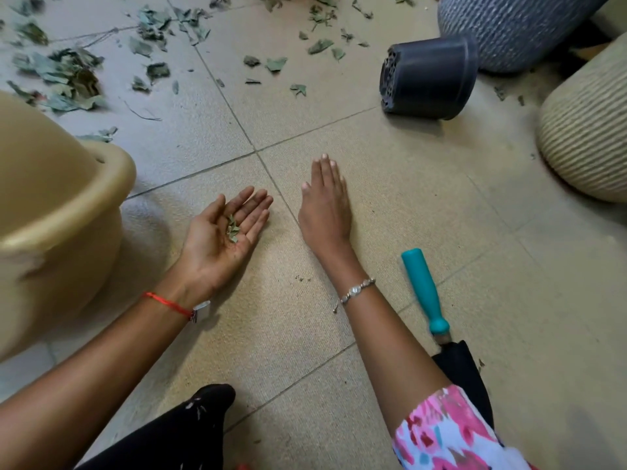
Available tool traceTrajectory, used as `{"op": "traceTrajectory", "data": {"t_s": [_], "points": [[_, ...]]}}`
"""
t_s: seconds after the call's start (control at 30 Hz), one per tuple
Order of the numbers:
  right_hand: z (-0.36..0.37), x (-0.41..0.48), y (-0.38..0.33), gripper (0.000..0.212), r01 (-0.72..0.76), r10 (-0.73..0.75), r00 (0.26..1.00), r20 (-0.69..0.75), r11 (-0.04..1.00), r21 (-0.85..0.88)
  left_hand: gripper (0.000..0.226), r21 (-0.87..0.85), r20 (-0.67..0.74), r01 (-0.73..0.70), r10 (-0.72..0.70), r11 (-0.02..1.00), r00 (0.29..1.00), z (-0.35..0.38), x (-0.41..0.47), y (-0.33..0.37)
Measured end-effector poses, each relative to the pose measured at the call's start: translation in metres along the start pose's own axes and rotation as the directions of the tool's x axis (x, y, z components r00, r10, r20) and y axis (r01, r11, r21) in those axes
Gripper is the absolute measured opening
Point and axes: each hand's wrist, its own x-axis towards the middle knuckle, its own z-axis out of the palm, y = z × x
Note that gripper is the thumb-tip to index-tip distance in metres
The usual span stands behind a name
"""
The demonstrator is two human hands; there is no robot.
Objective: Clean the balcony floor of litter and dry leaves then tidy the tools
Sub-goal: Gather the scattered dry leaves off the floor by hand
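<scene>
Across my left palm, just behind the roots of the fingers [253, 205], lies a small clump of dry leaf bits [232, 229]. My left hand [224, 235] is turned palm up, the fingers nearly straight and only slightly cupped; nothing is pinched, the bits simply rest there. My right hand [324, 201] is just beside it, palm down, fingers straight and close together, low over the tiled floor [424, 205]; I cannot tell whether it touches.

Well beyond both sets of fingertips, mostly up and to the left, loose dry leaves [68, 76] lie scattered over the beige tiles. A tan bucket [68, 205] stands near the left hand's thumb side. A trowel [424, 286] with a teal handle lies on the floor beside my right forearm, its dark blade partly hidden by the arm. Ahead and to the right of the right fingertips, a black plastic pot [431, 78] lies on its side, near a blue-grey ribbed planter [519, 25] and a cream ribbed planter [590, 130].
</scene>
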Motion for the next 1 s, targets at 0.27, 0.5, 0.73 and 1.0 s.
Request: {"op": "traceTrajectory", "data": {"t_s": [0.27, 0.5, 0.73, 1.0], "points": [[-0.017, -0.035, -0.007, 0.017, 0.006, 0.012, 0.965, -0.261, 0.998, 0.07, 0.039, 0.01, -0.001, -0.01, 0.01, 1.0, 1.0, 0.007, 0.004, -0.002], [-0.036, -0.02, -0.006, 0.021, -0.071, 0.075, 0.99, -0.122, 0.997, 0.039, 0.039, 0.015, -0.004, -0.017, 0.017, 1.0, 1.0, 0.003, 0.001, 0.0], [-0.044, -0.009, -0.013, 0.011, -0.241, 0.303, 0.947, -0.104, 0.888, 0.392, 0.041, 0.037, 0.013, 0.0, -0.001, 0.999, 1.0, -0.002, -0.004, -0.002], [-0.056, -0.045, -0.073, 0.016, -0.046, -0.046, 0.99, 0.135, 0.791, 0.61, 0.041, -0.026, 0.023, 0.051, -0.051, 0.998, 0.998, 0.002, 0.0, 0.0]]}}
